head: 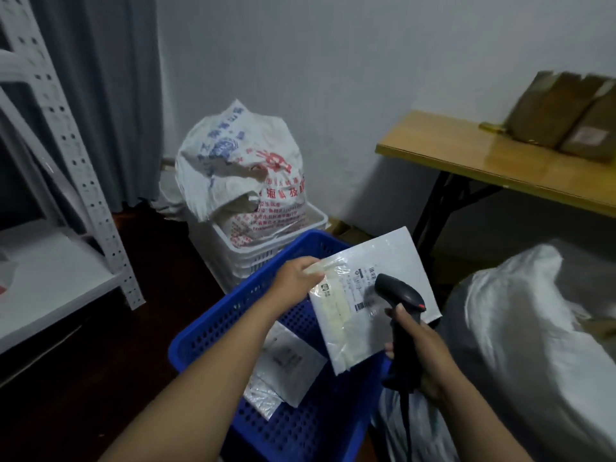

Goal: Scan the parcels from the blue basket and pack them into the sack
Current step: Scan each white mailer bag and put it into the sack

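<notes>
Dim storeroom, dark floor point(100, 378), pale wall point(300, 61).
My left hand point(295, 278) pinches the parcel point(346, 328) by its top corner above the blue basket point(213, 328); my right hand point(420, 351) wraps the scanner point(400, 295), aimed at its label. It seems light, floppy and slick, so I'd grip an edge. The sack point(520, 328) sits just right.

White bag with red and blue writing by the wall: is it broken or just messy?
Both, it seems. The white woven sack with red and blue print sits crumpled and slumped in the white plastic crate, and its front looks ripped, with a ragged flap near the red print.
</notes>
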